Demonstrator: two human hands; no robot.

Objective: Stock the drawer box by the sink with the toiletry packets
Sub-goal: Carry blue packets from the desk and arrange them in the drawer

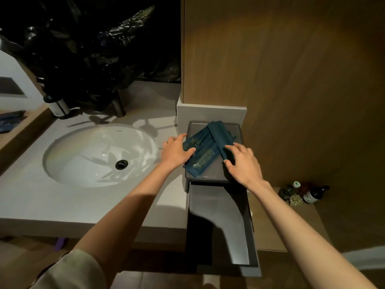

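Several dark teal toiletry packets (205, 157) lie crossed on the flat top of the grey drawer box (237, 132), right of the sink (100, 155). The box's lower drawer (235, 232) is pulled out toward me and looks bare inside. My left hand (176, 152) rests at the box's left edge, fingers on the left ends of the packets. My right hand (242, 161) sits on the right side, thumb and fingers pinching the near end of one packet (220, 138) that lies across the others.
A white counter (31, 197) surrounds the round sink, with a dark bottle (59, 107) and black plastic bags behind it. A wooden wall panel stands right of the box. Small bottles (312, 193) sit on a low wooden ledge at the right.
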